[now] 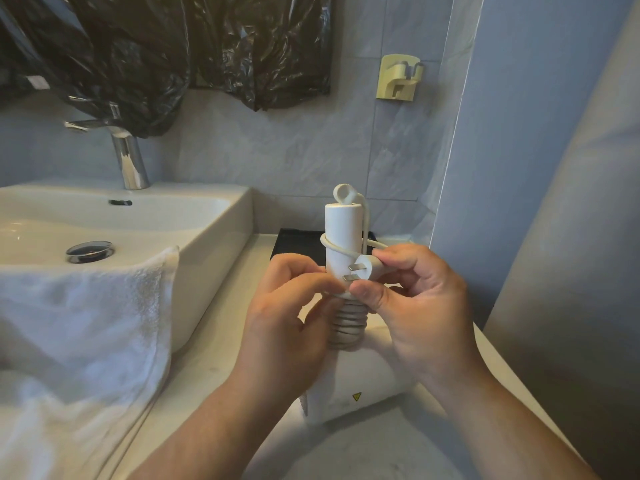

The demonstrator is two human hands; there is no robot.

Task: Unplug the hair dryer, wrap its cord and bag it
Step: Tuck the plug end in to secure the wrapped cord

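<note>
We hold the white plastic hair dryer (341,230) handle-up on the pale desk (211,365): our left hand (291,323) grips its coiled white cord (348,323), our right hand (422,299) pinches the white two-pin plug (366,270) beside the handle.

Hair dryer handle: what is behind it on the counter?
A black tray on the counter. Its left part and a sliver right of the hair dryer handle show; the handle, left hand and right hand pinching the plug cover its middle and near edge.
</note>
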